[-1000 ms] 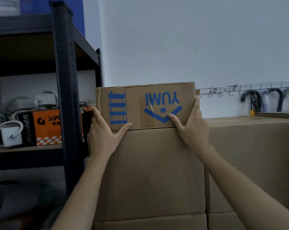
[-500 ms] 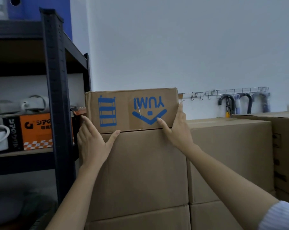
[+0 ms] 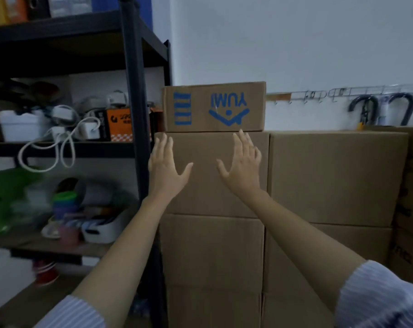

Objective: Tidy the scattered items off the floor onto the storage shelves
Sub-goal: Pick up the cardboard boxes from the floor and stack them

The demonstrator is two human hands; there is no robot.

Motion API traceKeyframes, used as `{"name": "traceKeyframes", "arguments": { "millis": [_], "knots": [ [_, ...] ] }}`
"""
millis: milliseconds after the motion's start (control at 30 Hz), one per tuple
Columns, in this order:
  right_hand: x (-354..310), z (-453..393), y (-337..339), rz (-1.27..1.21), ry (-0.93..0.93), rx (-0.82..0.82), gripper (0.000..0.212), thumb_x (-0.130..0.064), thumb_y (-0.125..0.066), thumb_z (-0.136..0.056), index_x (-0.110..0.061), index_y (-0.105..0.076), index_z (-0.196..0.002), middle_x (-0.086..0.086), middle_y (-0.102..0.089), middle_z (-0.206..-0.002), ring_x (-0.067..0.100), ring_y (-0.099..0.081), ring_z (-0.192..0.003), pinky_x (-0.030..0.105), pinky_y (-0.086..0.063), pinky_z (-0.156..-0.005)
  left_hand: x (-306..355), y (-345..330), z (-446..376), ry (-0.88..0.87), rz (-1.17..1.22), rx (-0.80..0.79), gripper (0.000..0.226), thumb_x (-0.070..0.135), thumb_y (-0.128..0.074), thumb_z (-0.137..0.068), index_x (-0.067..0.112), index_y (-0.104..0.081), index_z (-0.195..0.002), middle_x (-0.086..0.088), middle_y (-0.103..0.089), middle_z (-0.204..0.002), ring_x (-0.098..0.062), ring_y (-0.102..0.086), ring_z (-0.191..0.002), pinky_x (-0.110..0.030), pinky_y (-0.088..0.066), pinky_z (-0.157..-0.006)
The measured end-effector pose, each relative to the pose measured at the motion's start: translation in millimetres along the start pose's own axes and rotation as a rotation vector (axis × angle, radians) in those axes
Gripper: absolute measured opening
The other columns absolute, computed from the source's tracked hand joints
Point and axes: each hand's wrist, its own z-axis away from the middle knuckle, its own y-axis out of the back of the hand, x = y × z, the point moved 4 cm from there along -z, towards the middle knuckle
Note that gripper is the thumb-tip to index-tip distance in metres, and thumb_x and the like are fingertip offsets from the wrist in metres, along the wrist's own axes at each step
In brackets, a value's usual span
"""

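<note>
Head view, box: small printed box (image 3: pixel 213 106) sits on top of the stack (image 3: pixel 212 174) just right of the shelf post (image 3: pixel 135 114); print reads upside down.
Head view, left hand: my left hand (image 3: pixel 165 165) is released, fingers straight and spread, in front of the stack's upper carton, below the box; holds nothing.
Head view, right hand: my right hand (image 3: pixel 242 162) likewise released, fingertips just under the box's lower edge; contact unclear.
Head view, shelves: shelves (image 3: pixel 58 147) at left carry chargers, cables, an orange carton (image 3: pixel 119 124).
Step, judged: box placed, letting go.
Doing it well: check that the box sits square and fully supported, not overhanging; draw both hands straight back without brushing it.
Risk: a nudged edge could tip it off.
</note>
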Motion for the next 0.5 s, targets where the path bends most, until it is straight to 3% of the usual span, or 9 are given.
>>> {"name": "traceKeyframes", "arguments": {
  "millis": [300, 500],
  "knots": [
    [-53.2, 122.1, 12.1, -0.233, 0.055, -0.282, 0.071, -0.041, -0.054, -0.096, -0.008, -0.026, -0.152, 0.009, -0.016, -0.162, 0.022, -0.008, -0.151, 0.052, -0.01, -0.12, -30.4, 73.7, 153.5, 0.215, -0.158, -0.123, 0.078, 0.046, -0.058, -0.093, 0.021, -0.019, -0.155, 0.0, -0.012, -0.163, -0.019, -0.004, -0.151, -0.048, -0.013, -0.12],
    [-117.2, 220.6, -4.7, -0.412, 0.041, -0.544, 0.069, -0.043, -0.052, -0.097, -0.012, -0.026, -0.152, 0.005, -0.015, -0.163, 0.019, -0.005, -0.151, 0.049, -0.008, -0.119, -70.2, 144.4, 269.7, 0.422, -0.242, -0.175, 0.077, 0.05, -0.057, -0.09, 0.023, -0.024, -0.154, 0.001, -0.023, -0.161, -0.021, -0.017, -0.149, -0.053, -0.025, -0.116]
  ]
}}
